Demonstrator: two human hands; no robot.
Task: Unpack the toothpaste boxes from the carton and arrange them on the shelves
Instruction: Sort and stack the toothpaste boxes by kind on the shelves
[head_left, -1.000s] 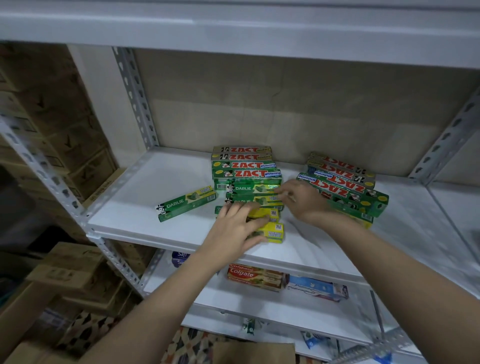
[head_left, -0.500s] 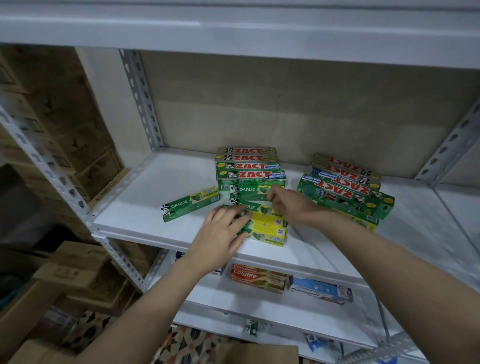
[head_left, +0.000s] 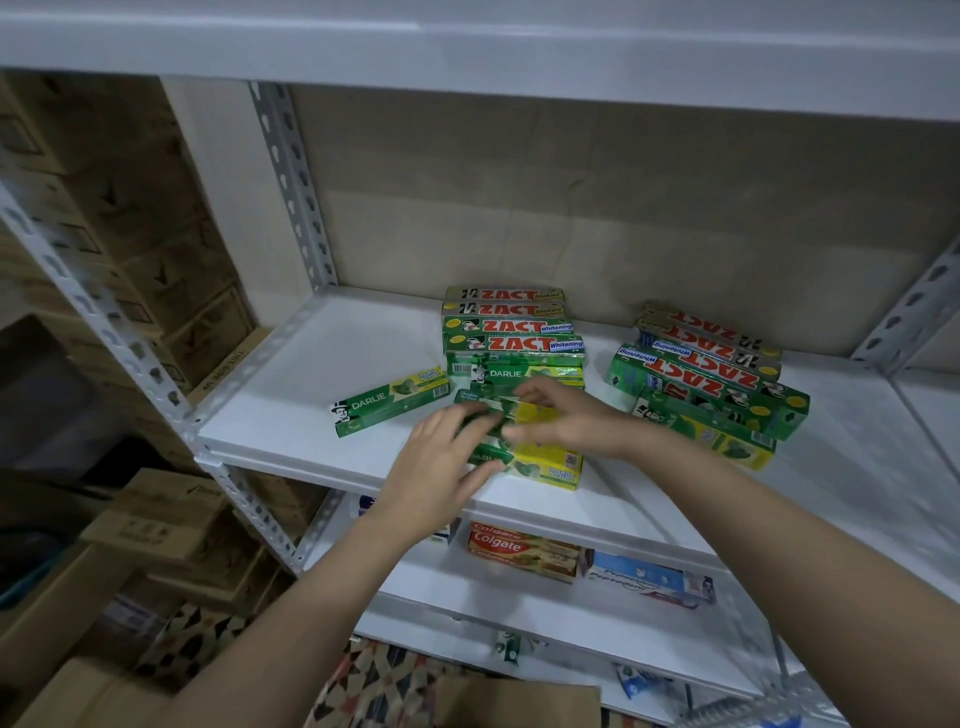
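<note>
Both hands have closed together: left hand (head_left: 441, 465) lies flat, grip wide, on the Darlie boxes (head_left: 540, 457); right hand (head_left: 563, 421) pinches one box.

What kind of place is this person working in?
Probably a shop stockroom or storage area. White slotted-metal shelving holds stacked green Zact toothpaste boxes and red Colgate toothpaste boxes, and brown cardboard cartons are piled high beside it.
</note>
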